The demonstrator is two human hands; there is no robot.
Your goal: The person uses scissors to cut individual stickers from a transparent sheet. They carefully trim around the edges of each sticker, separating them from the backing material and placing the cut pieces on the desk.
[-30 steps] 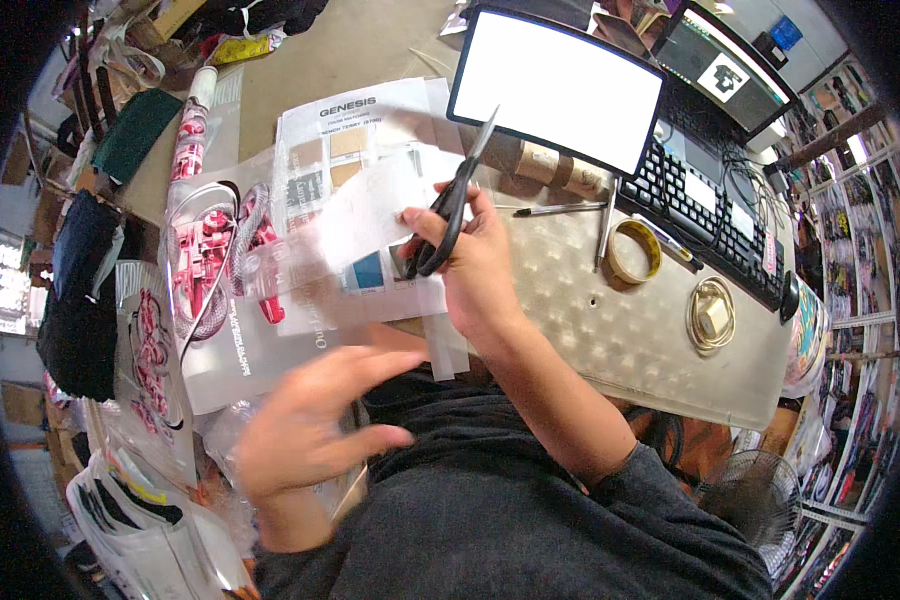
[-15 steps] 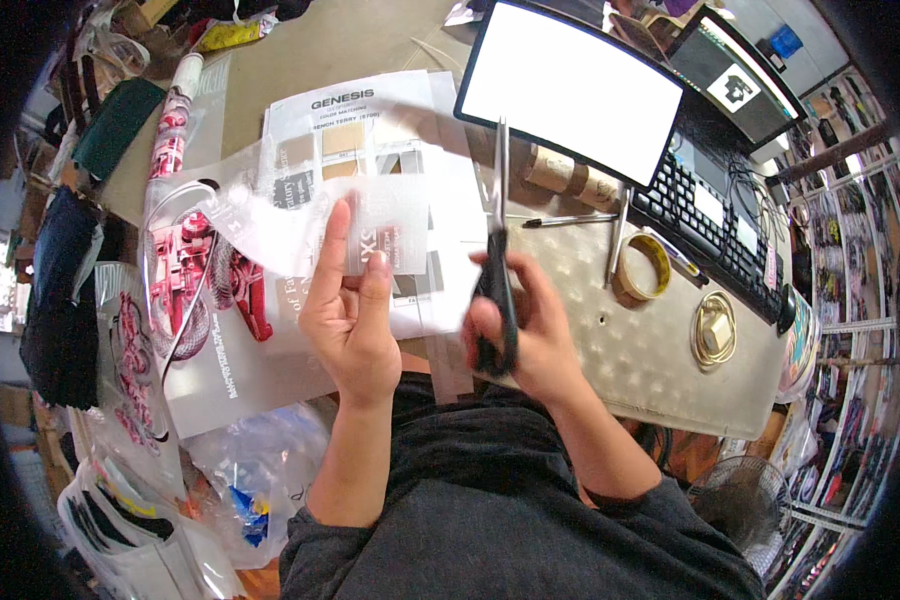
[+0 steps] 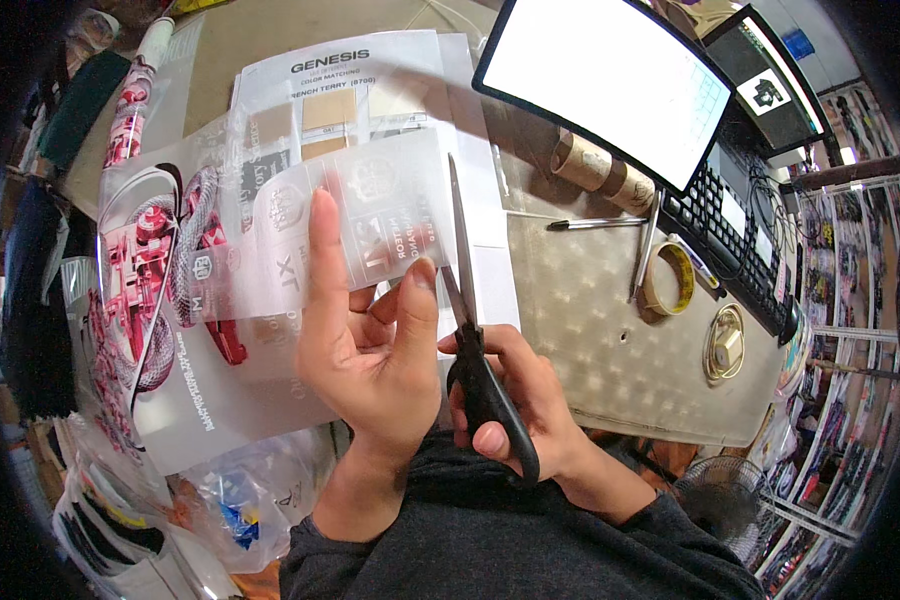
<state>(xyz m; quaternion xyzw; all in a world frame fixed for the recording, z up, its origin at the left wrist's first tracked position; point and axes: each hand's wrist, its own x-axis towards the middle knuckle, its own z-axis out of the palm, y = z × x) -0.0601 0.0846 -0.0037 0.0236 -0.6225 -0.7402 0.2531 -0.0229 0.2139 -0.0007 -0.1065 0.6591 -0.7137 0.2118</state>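
My left hand (image 3: 375, 365) pinches a translucent film sheet (image 3: 382, 165) printed with small grey and red label designs, its index finger stretched up along it. The sheet is raised over the desk. Black-handled scissors (image 3: 482, 375) are in my right hand (image 3: 545, 415), fingers in the loops. Their blades stand apart at the sheet's right edge, close to my left thumb; whether they touch the film I cannot tell. Beneath lie a white paper with fabric swatches (image 3: 330, 108) and a larger clear sheet with red printed graphics (image 3: 185, 400).
A monitor (image 3: 605, 85), a black keyboard (image 3: 720, 215) and a laptop screen (image 3: 765, 85) stand at the right. Nearer are a cardboard tube (image 3: 602, 172), a pen (image 3: 595, 224), a tape roll (image 3: 668, 280) and a coiled cable (image 3: 725, 345). Plastic bags (image 3: 255, 490) hang at lower left.
The scissors have come down and left to the film's edge, their blades now apart. My left hand has moved slightly right and nearer with the film. The view has shifted a little.
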